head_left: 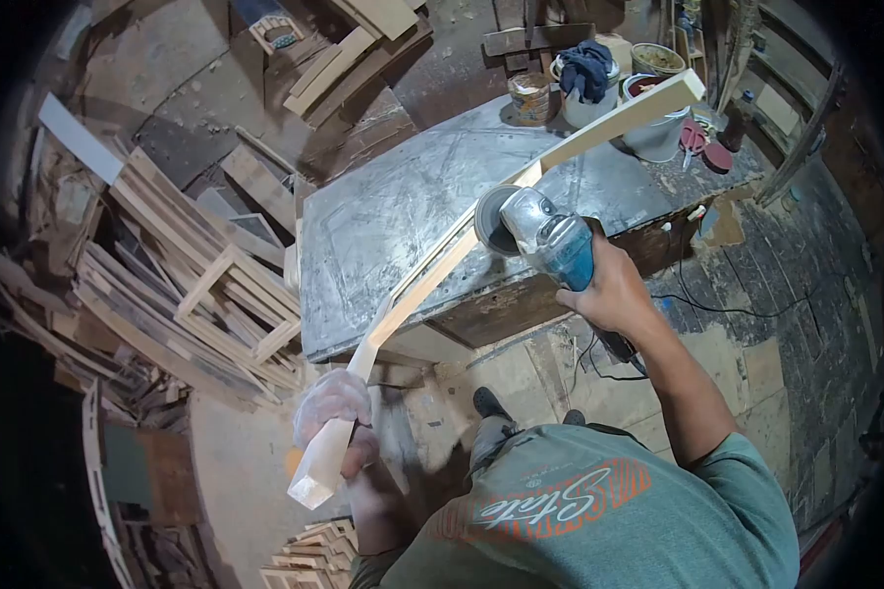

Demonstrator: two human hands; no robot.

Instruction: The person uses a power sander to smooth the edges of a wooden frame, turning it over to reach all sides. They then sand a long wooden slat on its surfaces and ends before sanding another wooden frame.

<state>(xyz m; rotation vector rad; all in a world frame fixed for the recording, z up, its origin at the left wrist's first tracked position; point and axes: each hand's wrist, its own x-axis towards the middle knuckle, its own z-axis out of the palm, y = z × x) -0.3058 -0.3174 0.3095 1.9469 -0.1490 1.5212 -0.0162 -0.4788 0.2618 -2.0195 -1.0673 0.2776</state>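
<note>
My left hand (pixel 332 407), in a whitish glove, is wrapped round the near end of a long, pale, bent wooden piece (pixel 432 283). That piece runs slantwise across the metal-topped workbench (pixel 363 231), its far end reaching over the buckets. In my bare right hand (pixel 614 290) is a teal angle grinder (pixel 565 245), gripped by its body. Its round disc (pixel 496 218) lies against or just beside the middle of the wood; exact contact cannot be made out. Some of my right fingers are hidden behind the tool.
Buckets (pixel 658 133), a can (pixel 530 98) and a dark cloth (pixel 586 69) stand at the bench's far right, near red sanding discs (pixel 717 157). A black cord (pixel 727 309) trails on the right. Wooden frames (pixel 231 294) and planks pile up at left; more wooden parts (pixel 314 555) lie below.
</note>
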